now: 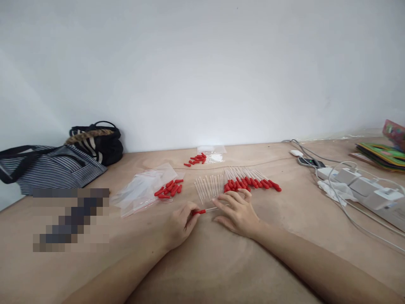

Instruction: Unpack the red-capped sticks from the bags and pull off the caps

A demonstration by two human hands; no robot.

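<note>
My left hand (181, 223) pinches the red rubber bulb of a clear glass dropper (207, 210) that lies across the tan table. My right hand (238, 212) holds the dropper's clear tube with its fingers curled over it. Just beyond my hands lies a row of bare clear tubes (209, 186). To its right is a row of finished droppers with red bulbs (251, 181). Loose red bulbs (170, 188) lie on a clear plastic bag (139, 190) to the left.
More red bulbs (196, 159) and a small clear bag (212, 153) sit near the wall. Striped bags (50, 166) and a black bag (101, 141) stand at the far left. A white power strip (363, 188) with cables, a phone (308, 161) and books (382, 154) are at the right.
</note>
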